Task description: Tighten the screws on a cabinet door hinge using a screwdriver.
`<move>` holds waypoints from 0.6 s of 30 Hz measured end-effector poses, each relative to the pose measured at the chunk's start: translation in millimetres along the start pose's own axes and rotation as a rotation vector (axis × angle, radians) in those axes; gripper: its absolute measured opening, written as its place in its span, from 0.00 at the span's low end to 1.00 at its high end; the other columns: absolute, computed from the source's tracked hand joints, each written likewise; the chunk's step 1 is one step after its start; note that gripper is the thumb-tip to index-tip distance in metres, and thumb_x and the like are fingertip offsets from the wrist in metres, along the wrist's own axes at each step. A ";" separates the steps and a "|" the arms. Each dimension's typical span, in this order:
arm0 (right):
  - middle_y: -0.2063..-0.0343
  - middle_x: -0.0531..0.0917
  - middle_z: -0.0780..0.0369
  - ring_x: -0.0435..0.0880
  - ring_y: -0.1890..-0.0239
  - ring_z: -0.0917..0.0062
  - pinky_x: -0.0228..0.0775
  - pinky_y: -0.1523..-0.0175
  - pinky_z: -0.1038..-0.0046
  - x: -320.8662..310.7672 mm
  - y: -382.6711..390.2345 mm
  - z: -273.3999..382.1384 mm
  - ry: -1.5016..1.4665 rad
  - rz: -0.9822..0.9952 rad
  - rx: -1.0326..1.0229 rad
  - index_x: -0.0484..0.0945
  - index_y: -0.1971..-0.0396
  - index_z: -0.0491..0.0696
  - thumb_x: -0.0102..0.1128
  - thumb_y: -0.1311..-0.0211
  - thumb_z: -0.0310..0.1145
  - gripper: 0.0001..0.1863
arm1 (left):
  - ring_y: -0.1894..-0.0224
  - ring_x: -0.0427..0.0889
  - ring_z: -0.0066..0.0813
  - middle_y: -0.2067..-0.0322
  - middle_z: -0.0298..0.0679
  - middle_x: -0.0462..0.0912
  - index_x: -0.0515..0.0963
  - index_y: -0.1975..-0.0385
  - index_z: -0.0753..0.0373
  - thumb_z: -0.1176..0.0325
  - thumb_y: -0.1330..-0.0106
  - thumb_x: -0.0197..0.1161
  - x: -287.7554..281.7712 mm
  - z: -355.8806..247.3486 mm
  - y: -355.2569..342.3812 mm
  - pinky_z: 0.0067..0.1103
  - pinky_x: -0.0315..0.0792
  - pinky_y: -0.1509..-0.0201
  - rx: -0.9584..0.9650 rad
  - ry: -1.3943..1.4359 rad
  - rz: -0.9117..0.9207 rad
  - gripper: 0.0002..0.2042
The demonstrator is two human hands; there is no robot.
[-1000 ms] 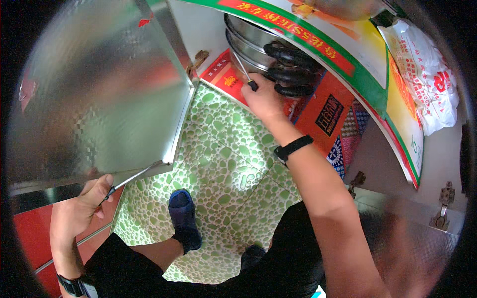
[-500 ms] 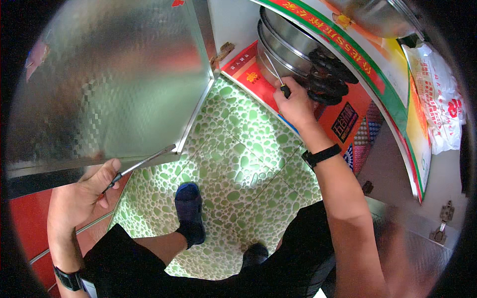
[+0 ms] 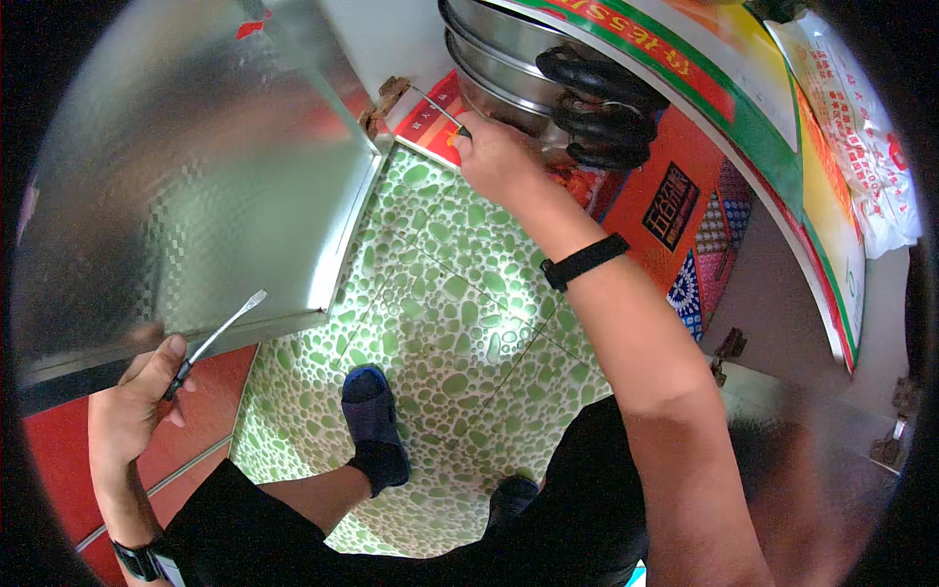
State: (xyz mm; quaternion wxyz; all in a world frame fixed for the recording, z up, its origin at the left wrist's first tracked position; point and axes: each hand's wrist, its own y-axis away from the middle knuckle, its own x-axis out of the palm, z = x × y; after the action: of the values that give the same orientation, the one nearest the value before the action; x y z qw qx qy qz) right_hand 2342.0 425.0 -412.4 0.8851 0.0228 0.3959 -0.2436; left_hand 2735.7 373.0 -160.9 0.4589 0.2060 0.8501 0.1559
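My left hand grips a flat screwdriver with a dark handle, its steel blade pointing up in front of the open metal cabinet door. My right hand grips a second screwdriver with a dark handle; its tip is close beside the rusty hinge between the door and the cabinet wall. Stacked steel pots with black handles stand just past my right hand on red printed material.
A curved printed board and white plastic bag lie at the right, near an orange box and lower hinges. Below are green pebble-patterned flooring, my slippered feet and red panels at left.
My right hand and its screwdriver have moved left and up, toward the upper hinge. The left screwdriver's tip now points more steeply upward, away from the door's bottom corner. The view has shifted slightly.
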 end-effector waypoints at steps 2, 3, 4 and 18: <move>0.53 0.82 0.45 0.80 0.49 0.46 0.71 0.43 0.51 2.3 -0.1 1.9 -0.021 -0.024 -0.024 0.76 0.50 0.44 0.55 0.30 0.38 0.16 | 0.79 0.78 0.22 0.73 0.40 0.84 0.84 0.56 0.73 0.62 0.27 0.65 -2.7 2.8 -0.7 0.18 0.72 0.79 0.006 0.035 0.011 0.16; 0.53 0.83 0.46 0.80 0.49 0.46 0.71 0.43 0.51 3.2 0.4 2.9 -0.011 -0.026 -0.019 0.77 0.50 0.45 0.55 0.30 0.38 0.16 | 0.79 0.78 0.22 0.73 0.40 0.84 0.84 0.56 0.73 0.62 0.27 0.65 -3.0 2.3 -0.7 0.18 0.72 0.79 0.006 0.033 0.009 0.16; 0.53 0.83 0.46 0.80 0.49 0.46 0.71 0.43 0.51 3.3 0.2 1.6 0.003 -0.029 -0.015 0.77 0.50 0.45 0.55 0.30 0.39 0.16 | 0.79 0.78 0.22 0.73 0.40 0.84 0.84 0.56 0.73 0.62 0.27 0.65 -2.8 1.3 -1.1 0.18 0.72 0.79 0.002 0.024 0.005 0.16; 0.53 0.84 0.49 0.81 0.49 0.49 0.73 0.45 0.51 11.1 -5.1 -9.3 0.068 -0.089 -0.052 0.78 0.49 0.50 0.55 0.30 0.41 0.16 | 0.79 0.78 0.22 0.74 0.39 0.84 0.84 0.58 0.72 0.61 0.28 0.65 0.0 1.5 -2.4 0.18 0.73 0.79 0.054 0.040 0.006 0.16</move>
State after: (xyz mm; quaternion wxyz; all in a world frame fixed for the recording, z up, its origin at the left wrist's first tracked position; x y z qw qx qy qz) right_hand 2339.6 418.0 -425.9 0.8597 -0.0095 0.4327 -0.2714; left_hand 2736.4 371.1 -162.8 0.4355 0.2177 0.8624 0.1385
